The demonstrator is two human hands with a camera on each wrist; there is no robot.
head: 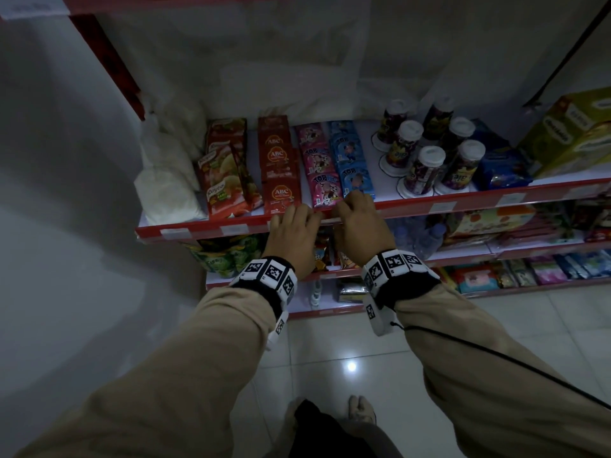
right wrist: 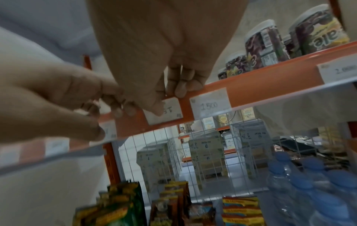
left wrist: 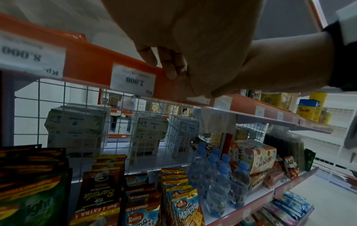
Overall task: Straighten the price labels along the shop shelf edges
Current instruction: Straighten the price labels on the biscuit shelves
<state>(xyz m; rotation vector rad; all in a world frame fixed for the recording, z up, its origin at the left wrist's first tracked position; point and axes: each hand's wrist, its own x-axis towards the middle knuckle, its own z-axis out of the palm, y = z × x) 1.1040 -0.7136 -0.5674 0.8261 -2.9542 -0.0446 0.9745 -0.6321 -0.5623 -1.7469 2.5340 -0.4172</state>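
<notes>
Working at the red shelf edge (head: 413,203), I hold both hands side by side on the strip. My right hand (head: 358,219) has its thumb pressed on a tilted price label (right wrist: 164,111), with the fingers (right wrist: 181,87) hooked over the strip's top lip; the neighbouring 1.500 label (right wrist: 210,102) sits just beside my fingertips. My left hand (head: 291,231) pinches the strip beside that thumb, fingers curled over its top and thumb under its lower lip. I judge the label to be thin paper behind a clear cover: light, limp, easily creased. I would take hold at its lower corner and slide it level, not pull. Further labels (head: 443,207) lie well along the strip beyond my right hand.
</notes>
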